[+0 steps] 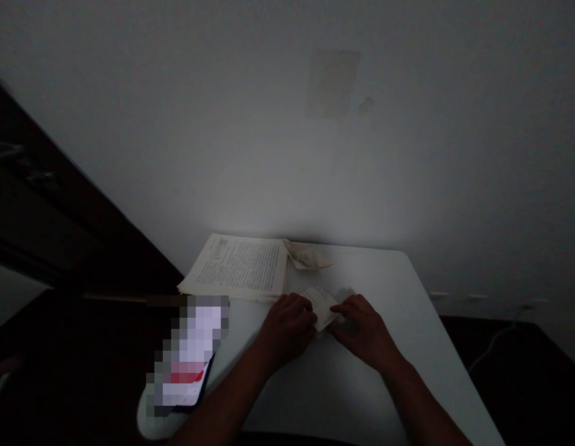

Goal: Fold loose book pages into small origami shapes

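A small folded piece of printed paper lies between my two hands over the white table. Curled fingers of my left hand grip its left side. On the right edge, my right hand pinches the paper between thumb and forefinger. Just beyond them sits a second folded paper shape, partly raised, with print on it. To its left rests a stack of printed pages, its top sheet covered in text. The fingertips of my left hand are partly hidden behind its knuckles.
A phone with a lit, blurred screen lies at the table's left edge, beside my left forearm. The white table stands against a pale wall. A dark door is at the left, and a cable hangs at the right.
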Demonstrator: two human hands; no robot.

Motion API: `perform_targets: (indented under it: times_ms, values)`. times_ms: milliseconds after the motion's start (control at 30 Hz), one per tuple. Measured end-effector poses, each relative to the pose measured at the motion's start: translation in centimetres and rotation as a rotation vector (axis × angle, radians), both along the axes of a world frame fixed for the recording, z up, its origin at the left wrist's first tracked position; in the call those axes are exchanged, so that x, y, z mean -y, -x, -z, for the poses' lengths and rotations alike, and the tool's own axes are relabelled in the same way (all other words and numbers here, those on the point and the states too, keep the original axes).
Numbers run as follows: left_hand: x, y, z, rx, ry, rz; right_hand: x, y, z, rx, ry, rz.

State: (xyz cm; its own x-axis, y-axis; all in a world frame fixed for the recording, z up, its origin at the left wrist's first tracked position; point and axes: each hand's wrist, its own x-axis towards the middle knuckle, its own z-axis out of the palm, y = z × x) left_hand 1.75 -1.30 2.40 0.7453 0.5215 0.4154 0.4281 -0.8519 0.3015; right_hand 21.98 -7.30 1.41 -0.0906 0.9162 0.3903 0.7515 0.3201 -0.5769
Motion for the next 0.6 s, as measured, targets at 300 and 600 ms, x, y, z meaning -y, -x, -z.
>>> perform_targets:
  times_ms: [300,600]
  values:
    - [0.1,-0.6,0.9,-0.104,0.001,-0.024,-0.2,0.9,0.1,0.189,-0.062,-0.100]
    - [-0.8,0.0,1.0,-0.156,0.046,-0.188,-0.4,0.1,0.4,0.183,-0.062,-0.019]
